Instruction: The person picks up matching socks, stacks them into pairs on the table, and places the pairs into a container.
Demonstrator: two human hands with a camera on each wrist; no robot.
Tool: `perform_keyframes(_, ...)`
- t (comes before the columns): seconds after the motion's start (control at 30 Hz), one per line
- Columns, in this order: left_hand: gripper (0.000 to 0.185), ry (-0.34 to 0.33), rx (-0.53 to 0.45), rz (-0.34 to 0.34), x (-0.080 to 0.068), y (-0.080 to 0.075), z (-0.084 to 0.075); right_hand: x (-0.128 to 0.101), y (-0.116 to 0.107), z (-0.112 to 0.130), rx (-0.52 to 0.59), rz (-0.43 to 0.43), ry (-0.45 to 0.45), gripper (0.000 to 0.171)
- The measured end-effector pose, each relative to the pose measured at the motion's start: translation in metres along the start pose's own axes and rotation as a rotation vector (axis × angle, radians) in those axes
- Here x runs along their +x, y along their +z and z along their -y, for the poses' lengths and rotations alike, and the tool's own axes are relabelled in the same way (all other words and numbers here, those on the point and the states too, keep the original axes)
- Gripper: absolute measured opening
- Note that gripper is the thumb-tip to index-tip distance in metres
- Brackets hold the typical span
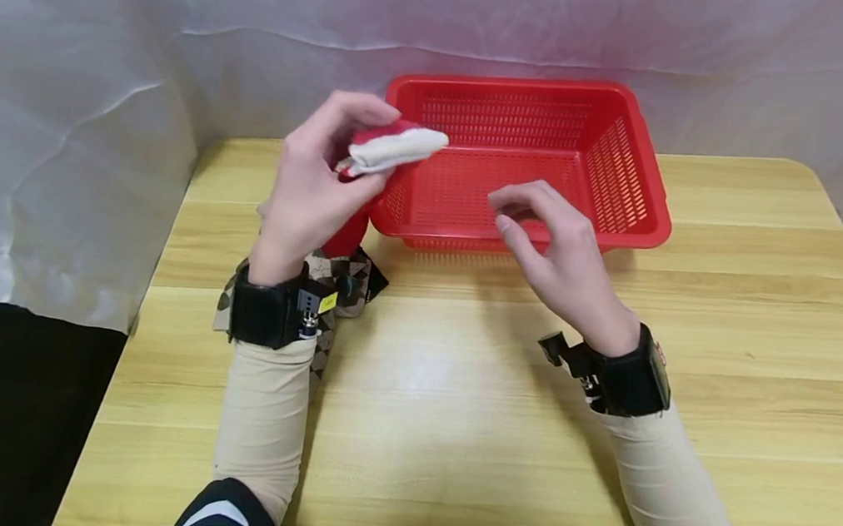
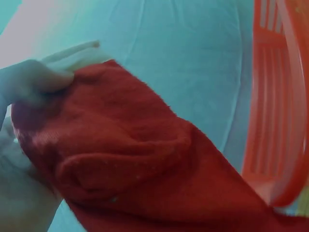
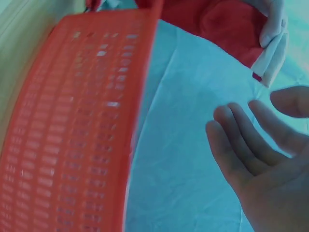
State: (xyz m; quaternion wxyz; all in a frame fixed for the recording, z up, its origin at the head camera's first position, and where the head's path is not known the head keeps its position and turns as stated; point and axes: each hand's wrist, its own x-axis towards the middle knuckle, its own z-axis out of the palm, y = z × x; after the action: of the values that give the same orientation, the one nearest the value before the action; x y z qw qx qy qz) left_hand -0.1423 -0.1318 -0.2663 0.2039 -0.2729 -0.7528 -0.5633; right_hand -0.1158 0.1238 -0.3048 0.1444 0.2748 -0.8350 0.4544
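My left hand (image 1: 307,190) holds up a red sock (image 2: 130,135) with a white end, pinched between thumb and fingers at the left rim of the red plastic basket (image 1: 514,242). In the left wrist view its red fabric hangs down from the hand toward the lower right. My right hand (image 1: 558,246) hovers by the basket's front rim, fingers loosely bent and nothing between them. The right wrist view shows this hand apart from the sock. Below my left wrist, grey-and-brown patterned cloth items (image 1: 348,282) lie on the table, partly hidden by the arm.
The basket has slotted walls and stands at the back of the wooden table (image 1: 437,431). A pale cloth sheet (image 1: 294,1) hangs behind the table and along its left side. Something black (image 1: 10,411) is at the lower left beyond the table edge.
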Motion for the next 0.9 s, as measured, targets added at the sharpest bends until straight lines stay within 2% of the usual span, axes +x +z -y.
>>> perform_keyframes(0.13,0.039,0.051,0.039,0.146,-0.002,0.013,-0.01,0.0,-0.005,0.008,0.144,-0.047,0.032,0.029)
perform_keyframes(0.23,0.041,0.065,0.086,0.263,-0.004,0.027,-0.016,0.0,-0.008,0.013,0.259,-0.038,0.064,0.037)
perform_keyframes(0.33,0.04,0.067,0.105,0.368,-0.005,0.042,-0.018,0.0,-0.011,0.014,0.302,0.024,0.106,0.041)
perform_keyframes(0.5,0.04,0.033,0.088,0.495,-0.008,0.062,-0.015,0.001,-0.017,0.008,0.274,0.18,0.209,0.036)
perform_keyframes(0.6,0.043,0.003,0.087,0.532,-0.008,0.066,-0.015,0.001,-0.021,0.005,0.261,0.214,0.266,0.035)
perform_keyframes(0.67,0.044,-0.013,0.09,0.533,-0.008,0.067,-0.015,0.0,-0.023,0.004,0.252,0.208,0.278,0.035)
perform_keyframes(0.9,0.05,-0.137,0.102,0.43,-0.006,0.068,-0.015,0.001,-0.027,0.007,0.303,0.142,0.277,0.03)
